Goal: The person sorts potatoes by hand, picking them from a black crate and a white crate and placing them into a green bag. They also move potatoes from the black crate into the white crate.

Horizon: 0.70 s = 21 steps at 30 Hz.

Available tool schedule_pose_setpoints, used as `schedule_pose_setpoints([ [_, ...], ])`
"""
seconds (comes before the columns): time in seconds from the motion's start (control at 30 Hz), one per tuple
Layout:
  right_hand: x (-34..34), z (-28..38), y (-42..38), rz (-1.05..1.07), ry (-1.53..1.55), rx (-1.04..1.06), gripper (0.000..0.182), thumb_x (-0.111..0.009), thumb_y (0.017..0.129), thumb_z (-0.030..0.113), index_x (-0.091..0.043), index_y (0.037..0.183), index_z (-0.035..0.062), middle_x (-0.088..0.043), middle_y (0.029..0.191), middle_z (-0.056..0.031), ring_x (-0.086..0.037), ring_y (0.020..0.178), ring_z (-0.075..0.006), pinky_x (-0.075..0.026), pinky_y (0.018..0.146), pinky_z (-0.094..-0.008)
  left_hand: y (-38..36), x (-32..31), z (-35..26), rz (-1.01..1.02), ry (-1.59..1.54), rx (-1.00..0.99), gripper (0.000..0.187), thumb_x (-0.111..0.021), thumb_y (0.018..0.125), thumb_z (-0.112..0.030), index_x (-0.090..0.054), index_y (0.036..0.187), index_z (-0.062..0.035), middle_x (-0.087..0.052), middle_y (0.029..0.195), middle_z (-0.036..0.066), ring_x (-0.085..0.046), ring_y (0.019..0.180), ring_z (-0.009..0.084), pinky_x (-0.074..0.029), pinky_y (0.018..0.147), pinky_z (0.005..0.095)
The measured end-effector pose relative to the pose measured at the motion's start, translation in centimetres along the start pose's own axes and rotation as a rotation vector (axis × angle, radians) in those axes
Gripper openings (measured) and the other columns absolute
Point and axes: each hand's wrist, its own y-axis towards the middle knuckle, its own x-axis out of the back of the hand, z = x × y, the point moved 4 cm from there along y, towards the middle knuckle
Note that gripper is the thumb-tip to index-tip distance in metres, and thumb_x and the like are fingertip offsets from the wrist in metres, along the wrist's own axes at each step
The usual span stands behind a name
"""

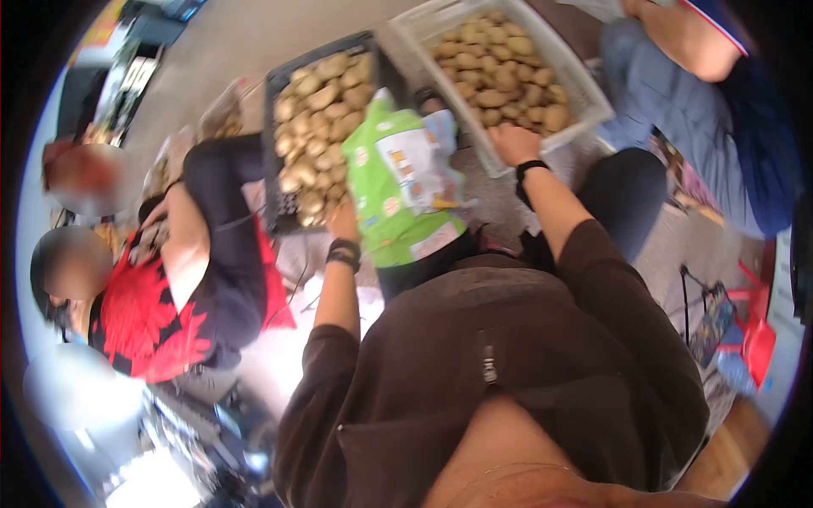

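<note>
My right hand [514,145] is closed at the near rim of a white plastic crate [586,127], which is filled with potatoes [495,63]. Beside the near right corner of a black crate [269,127] is my left hand [343,222], its fingers too small and blurred to make out. Potatoes [318,118] fill that black crate as well. A green printed cloth or bag [381,182] covers my leg between the two crates. Dark bands circle both my wrists.
A person in a red and black top [157,326] sits close on the left. Another person in grey-blue trousers [652,93] is at the right of the white crate. Clear bags [224,114] stand behind the black crate. A red stool [754,330] is at far right.
</note>
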Motion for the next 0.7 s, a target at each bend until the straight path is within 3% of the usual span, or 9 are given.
schedule_pose_setpoints([
  [0.07, 0.8, 0.5, -0.9, 0.011, -0.067, 0.081, 0.036, -0.034, 0.082, 0.029, -0.064, 0.084, 0.0086, -0.064, 0.087, -0.0133, -0.061, 0.081, -0.03, -0.046, 0.068, -0.0441, 0.5, 0.5, -0.1, 0.116, -0.042, 0.018, 0.039, -0.051, 0.078, -0.039, -0.049, 0.111, -0.0176, -0.053, 0.11, 0.004, -0.047, 0.109, 0.0236, -0.038, 0.08, 0.0502],
  [0.1, 1.2, 0.9, -1.4, -0.008, -0.099, 0.113, 0.034, -0.035, 0.082, 0.026, -0.065, 0.084, 0.0093, -0.064, 0.086, -0.0123, -0.062, 0.079, -0.0281, -0.044, 0.069, -0.0443, 0.4, 0.6, 0.0, 0.019, -0.076, 0.015, 0.043, -0.053, 0.075, -0.043, -0.05, 0.109, -0.0165, -0.054, 0.108, 0.004, -0.047, 0.108, 0.0247, -0.038, 0.079, 0.051],
  [0.13, 1.3, 1.2, -1.9, -0.023, -0.127, 0.155, 0.033, -0.035, 0.083, 0.024, -0.065, 0.085, 0.0099, -0.064, 0.085, -0.0113, -0.062, 0.077, -0.0262, -0.042, 0.069, -0.0444, 0.0, 3.4, -1.6, 0.111, -0.118, -0.005, 0.049, -0.054, 0.073, -0.047, -0.048, 0.11, -0.0146, -0.053, 0.108, 0.004, -0.047, 0.108, 0.0258, -0.037, 0.08, 0.0515],
  [0.2, 0.7, 1.2, -2.6, -0.025, -0.152, 0.174, 0.031, -0.036, 0.083, 0.022, -0.065, 0.084, 0.0108, -0.064, 0.084, -0.0104, -0.062, 0.078, -0.0249, -0.038, 0.074, -0.0447, -0.1, 5.1, -2.4, 0.042, -0.169, -0.02, 0.043, -0.053, 0.075, -0.044, -0.053, 0.104, -0.0128, -0.056, 0.102, 0.008, -0.051, 0.102, 0.0289, -0.04, 0.08, 0.0484],
  [0.33, -0.9, 0.4, -2.5, -0.027, -0.092, 0.128, 0.031, -0.035, 0.084, 0.021, -0.065, 0.083, 0.0119, -0.065, 0.082, -0.0093, -0.061, 0.08, -0.0255, -0.03, 0.081, -0.0455, 1.6, 5.1, -2.5, 0.174, -0.246, 0.094, 0.038, -0.049, 0.078, -0.041, -0.06, 0.097, -0.0107, -0.059, 0.098, 0.013, -0.054, 0.095, 0.0332, -0.043, 0.079, 0.0435],
  [0.43, -1.4, 0.5, -3.1, 0.005, -0.16, 0.198, 0.034, -0.034, 0.085, 0.027, -0.064, 0.087, 0.0106, -0.064, 0.081, -0.0114, -0.059, 0.085, -0.0291, -0.026, 0.088, -0.0454, 0.6, 7.6, -4.0, 0.189, -0.285, 0.153, 0.039, -0.044, 0.08, -0.042, -0.06, 0.099, -0.0113, -0.059, 0.101, 0.014, -0.054, 0.095, 0.0351, -0.043, 0.079, 0.0432],
  [0.53, -0.6, 1.5, -4.1, 0.165, -0.171, 0.109, 0.039, -0.039, 0.084, 0.037, -0.061, 0.096, 0.0069, -0.063, 0.087, -0.0138, -0.056, 0.093, -0.0298, -0.023, 0.095, -0.0443, 0.3, 8.6, -4.6, 0.17, -0.317, 0.14, 0.039, -0.043, 0.08, -0.043, -0.059, 0.099, -0.0136, -0.06, 0.099, 0.014, -0.055, 0.094, 0.0353, -0.044, 0.078, 0.0441],
  [0.63, -1.2, 1.8, -4.8, 0.02, -0.2, 0.175, 0.049, -0.046, 0.081, 0.046, -0.055, 0.096, 0.0003, -0.061, 0.087, -0.0186, -0.056, 0.087, -0.0328, -0.03, 0.089, -0.0398, 1.5, 5.7, -3.0, 0.154, -0.274, 0.096, 0.04, -0.042, 0.081, -0.044, -0.059, 0.097, -0.0125, -0.06, 0.097, 0.015, -0.056, 0.093, 0.0344, -0.045, 0.076, 0.0444],
  [0.7, -1.2, 1.8, -4.7, 0.072, -0.181, 0.152, 0.052, -0.05, 0.079, 0.048, -0.054, 0.098, -0.0005, -0.06, 0.09, -0.0197, -0.054, 0.092, -0.0327, -0.03, 0.089, -0.0392, 1.2, 5.7, -3.1, 0.091, -0.245, 0.072, 0.04, -0.043, 0.081, -0.043, -0.06, 0.096, -0.0112, -0.062, 0.095, 0.013, -0.057, 0.091, 0.0328, -0.046, 0.074, 0.0424],
])
